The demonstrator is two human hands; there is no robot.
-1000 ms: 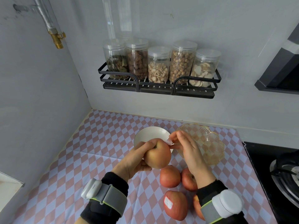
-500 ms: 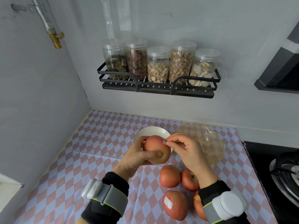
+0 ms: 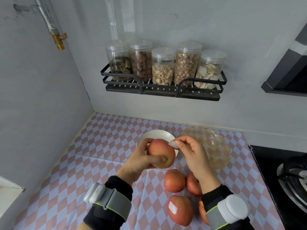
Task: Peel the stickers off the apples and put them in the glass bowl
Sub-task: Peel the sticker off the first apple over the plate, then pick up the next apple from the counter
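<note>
My left hand (image 3: 141,160) grips a red-yellow apple (image 3: 160,151) above the counter, in front of a white bowl (image 3: 156,134). My right hand (image 3: 191,151) pinches a small white sticker (image 3: 172,144) at the apple's upper right side. The scalloped glass bowl (image 3: 217,146) stands just behind my right hand and looks empty. Several more apples lie on the checked mat below: one in the middle (image 3: 174,180), one beside it (image 3: 193,185), one with a white sticker (image 3: 180,209), and one partly hidden by my right wrist (image 3: 203,213).
A black wall rack (image 3: 162,89) carries several clear jars above the counter. A black gas hob (image 3: 285,176) lies at the right. The wall corner closes off the left, and a brass valve (image 3: 59,40) hangs there.
My left hand has turned the apple so its base faces me. My right hand's fingers have pulled the sticker up and away from the apple's skin.
</note>
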